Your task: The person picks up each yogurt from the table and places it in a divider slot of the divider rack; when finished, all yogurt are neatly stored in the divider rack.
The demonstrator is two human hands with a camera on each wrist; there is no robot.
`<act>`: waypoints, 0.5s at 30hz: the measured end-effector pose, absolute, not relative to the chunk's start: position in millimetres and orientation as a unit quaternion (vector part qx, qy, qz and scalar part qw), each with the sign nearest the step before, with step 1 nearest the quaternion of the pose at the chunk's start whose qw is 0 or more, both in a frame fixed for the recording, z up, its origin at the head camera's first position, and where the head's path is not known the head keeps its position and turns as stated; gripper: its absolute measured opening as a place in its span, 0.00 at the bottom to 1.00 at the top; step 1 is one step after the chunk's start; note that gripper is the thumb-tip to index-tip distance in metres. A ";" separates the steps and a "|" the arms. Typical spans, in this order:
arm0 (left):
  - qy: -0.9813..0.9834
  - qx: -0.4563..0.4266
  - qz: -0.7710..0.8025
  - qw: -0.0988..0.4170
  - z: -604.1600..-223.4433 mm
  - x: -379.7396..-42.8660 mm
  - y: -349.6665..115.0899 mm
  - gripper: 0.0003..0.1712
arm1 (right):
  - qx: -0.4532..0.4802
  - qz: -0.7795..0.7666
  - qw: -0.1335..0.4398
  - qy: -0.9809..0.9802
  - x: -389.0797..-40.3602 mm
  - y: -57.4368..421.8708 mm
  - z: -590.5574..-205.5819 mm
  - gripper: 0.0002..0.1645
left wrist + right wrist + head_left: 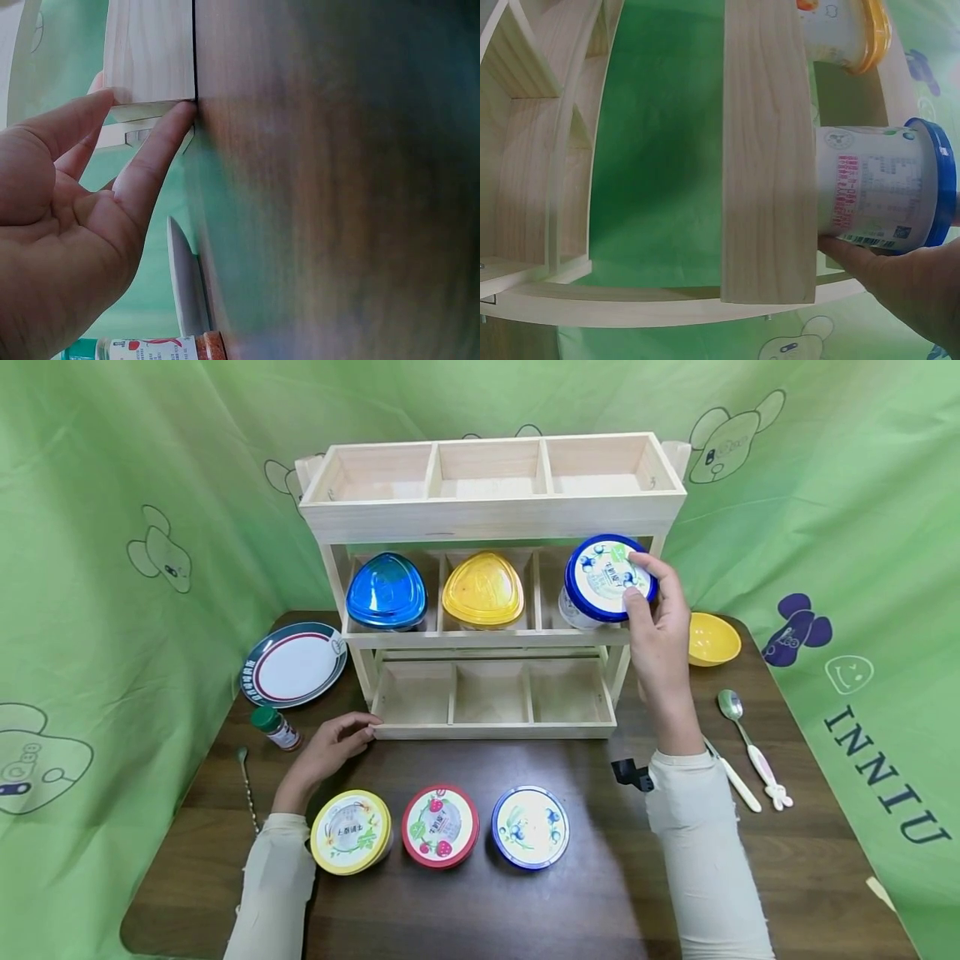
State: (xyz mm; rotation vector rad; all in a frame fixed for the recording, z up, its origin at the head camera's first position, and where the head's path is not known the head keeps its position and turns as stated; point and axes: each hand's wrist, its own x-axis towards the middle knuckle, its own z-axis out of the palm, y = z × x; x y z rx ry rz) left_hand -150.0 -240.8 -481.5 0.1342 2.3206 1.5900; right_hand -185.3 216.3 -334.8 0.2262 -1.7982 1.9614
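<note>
"Hands, then: what has the right hand (663, 635) got?"

"A white tub with a blue-rimmed lid (603, 578). Thumb and fingers close around its side and lid edge, the hand only as wide as the tub."

"Where's the tub?"

"At the right compartment of the wooden rack's (495, 518) middle tier. Its base is hidden behind the front board (480, 642), so I can't tell whether it rests on the bottom."

"And the left hand (326, 758)?"

"Fingers mostly straight and loosely spread, their tips touching the left end of the bottom tray (491, 732)."

"Neighbours on that middle tier?"

"A blue-lidded container (386, 593) in the left compartment, a yellow-lidded one (483, 591) in the middle."

"What stands in front?"

"Three tubs in a row on the counter (585, 902): yellow-rimmed (351, 832), red-rimmed (440, 827) and blue-rimmed (530, 827). Beyond the left hand are a green-capped jar (275, 728) and a plate (292, 667); a yellow bowl (714, 641) sits to the right of the rack."
</note>
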 end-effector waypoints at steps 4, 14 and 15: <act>0.817 0.050 0.553 0.157 -482.5 -150.0 -241.3 0.19 | 0.088 0.718 0.244 -0.646 -186.7 214.9 -337.5 0.25; 0.820 0.047 0.548 0.156 -483.0 -149.6 -241.2 0.19 | 0.076 0.683 0.208 -0.696 -192.0 214.9 -342.5 0.27; 0.820 0.046 0.548 0.156 -482.9 -149.5 -241.1 0.19 | 0.077 0.674 0.203 -0.707 -192.3 215.3 -341.7 0.27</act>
